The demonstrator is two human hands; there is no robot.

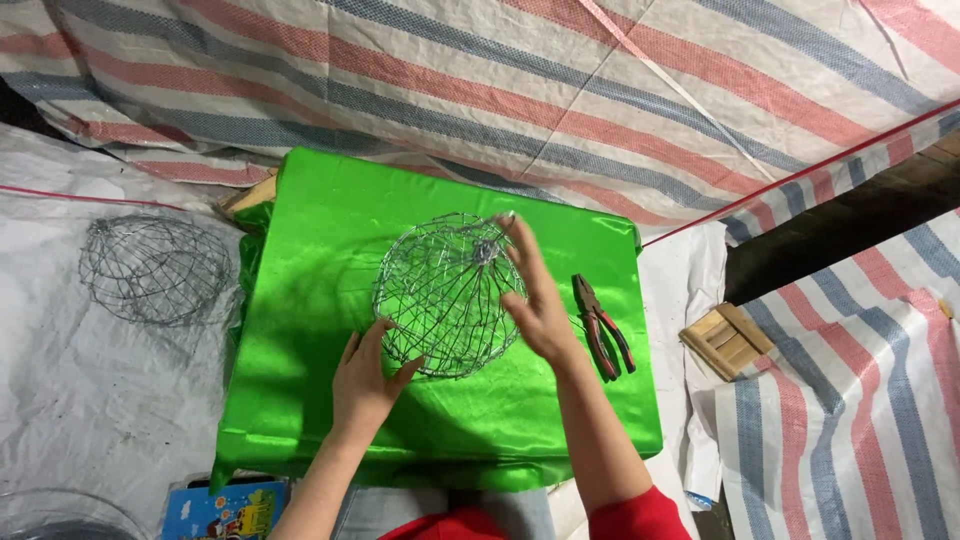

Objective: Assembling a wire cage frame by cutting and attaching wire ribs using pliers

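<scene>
Wire ball frame (447,295) between both hands' fingers (516,245)

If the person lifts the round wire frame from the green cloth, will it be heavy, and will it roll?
The wire frame is probably light, being thin open wire. Its rounded shape may roll on the glossy green cloth. It likely flexes where the left hand and right hand press it.
</scene>
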